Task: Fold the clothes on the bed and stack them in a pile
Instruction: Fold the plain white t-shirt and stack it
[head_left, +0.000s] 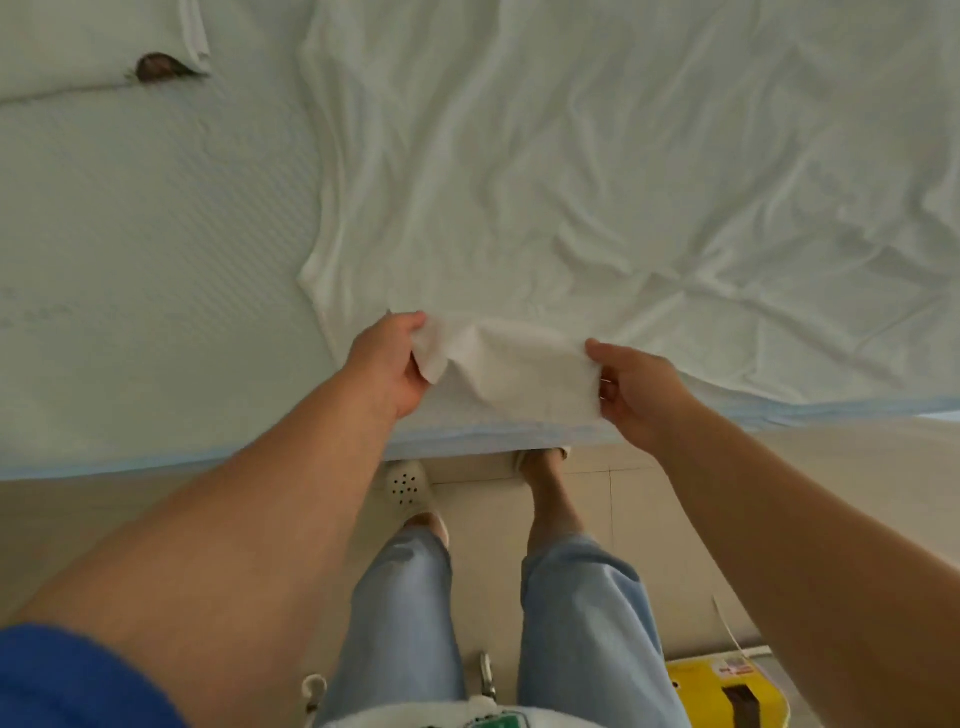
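White shirt (597, 171) lies spread on the bed (145, 260), very wrinkled, covering most of the centre and right of the mattress. A sleeve sticks out at its left side, w/ the near end at the bed's front edge. Long axis looks to run from near edge away toward the far side, though the far end is cut off by the frame.

Left hand (389, 364) and right hand (631, 389) both reach fwd over the bed edge, arms bare, about level w/ each other. Each pinches 1 end of the shirt's near edge, thumb on top, fingers curled under; the cloth between the 2 hands is lifted a bit and sags.

A 2nd white garment (104, 47) lies far left.
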